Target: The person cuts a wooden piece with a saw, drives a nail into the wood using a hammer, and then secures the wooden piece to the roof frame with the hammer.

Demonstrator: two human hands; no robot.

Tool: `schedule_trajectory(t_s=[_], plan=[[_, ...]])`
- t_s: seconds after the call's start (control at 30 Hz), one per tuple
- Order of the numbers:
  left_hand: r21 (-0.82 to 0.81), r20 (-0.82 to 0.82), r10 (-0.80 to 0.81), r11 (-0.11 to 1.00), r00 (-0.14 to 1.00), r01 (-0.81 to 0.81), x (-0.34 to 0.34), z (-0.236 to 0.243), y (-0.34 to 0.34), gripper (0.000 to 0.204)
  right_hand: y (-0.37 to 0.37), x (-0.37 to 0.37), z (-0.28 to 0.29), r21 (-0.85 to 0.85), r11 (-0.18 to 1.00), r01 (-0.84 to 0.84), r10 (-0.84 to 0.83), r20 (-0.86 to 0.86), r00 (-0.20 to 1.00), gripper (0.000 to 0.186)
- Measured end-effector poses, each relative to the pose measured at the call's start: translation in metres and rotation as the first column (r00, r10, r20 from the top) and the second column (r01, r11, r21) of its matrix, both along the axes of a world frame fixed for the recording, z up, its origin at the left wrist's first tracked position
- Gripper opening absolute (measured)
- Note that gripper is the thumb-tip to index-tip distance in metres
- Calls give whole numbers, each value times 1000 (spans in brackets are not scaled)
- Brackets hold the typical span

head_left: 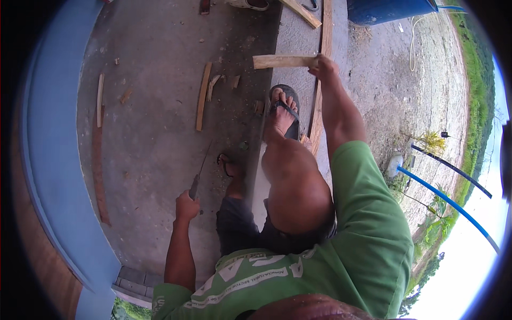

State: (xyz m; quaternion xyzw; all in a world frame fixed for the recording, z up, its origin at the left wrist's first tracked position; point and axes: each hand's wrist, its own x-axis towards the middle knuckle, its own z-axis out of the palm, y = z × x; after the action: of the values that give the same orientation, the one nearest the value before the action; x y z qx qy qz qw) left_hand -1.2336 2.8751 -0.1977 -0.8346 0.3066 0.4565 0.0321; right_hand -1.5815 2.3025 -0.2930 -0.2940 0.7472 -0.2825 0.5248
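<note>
Green shirt (368,250) fills the lower frame at 6 o'clock, closest to the lens; bare knee (298,197) rises just above it, centre frame

Head view, left side: left hand (186,207) at about 7 o'clock from centre, fingers wrapped fully around the handle of a long knife (198,177). Blade is thin and dark, angling up toward 12–1 o'clock over the concrete floor (154,149), tip near a sandalled foot (230,165)

Head view, right side: right arm stretched up toward 12 o'clock. Right hand (321,66) closed around one end of a short pale wood piece (282,61), which lies level and points off toward 9 o'clock from the fist. Hand sits against a long plank (319,106) running down the raised concrete ledge (298,37)

Other foot in a black flip-flop (284,112) planted on the ledge at 12 o'clock from the knee, just beside the plank

Loose wood strips on the floor: one (202,96) at 11 o'clock, a thinner one (100,98) at 10 o'clock. Blue wall (58,176) curves along 9 o'clock. Blue pipes (448,200) at 3 o'clock over bare ground; blue barrel (389,9) at 1 o'clock
</note>
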Motion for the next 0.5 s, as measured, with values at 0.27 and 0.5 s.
schedule_trajectory(t_s=[0.27, 0.5], plan=[[-149, -8, 47, 988, 999, -48, 0, 17, -38, 28, 68, 29, -57, 108, 986, 126, -127, 4, 992, 37], [-409, -3, 40, 912, 999, -38, -7, 12, -132, 30, 78, 48, -26, 108, 974, -199, 216, -704, 676, 90]])
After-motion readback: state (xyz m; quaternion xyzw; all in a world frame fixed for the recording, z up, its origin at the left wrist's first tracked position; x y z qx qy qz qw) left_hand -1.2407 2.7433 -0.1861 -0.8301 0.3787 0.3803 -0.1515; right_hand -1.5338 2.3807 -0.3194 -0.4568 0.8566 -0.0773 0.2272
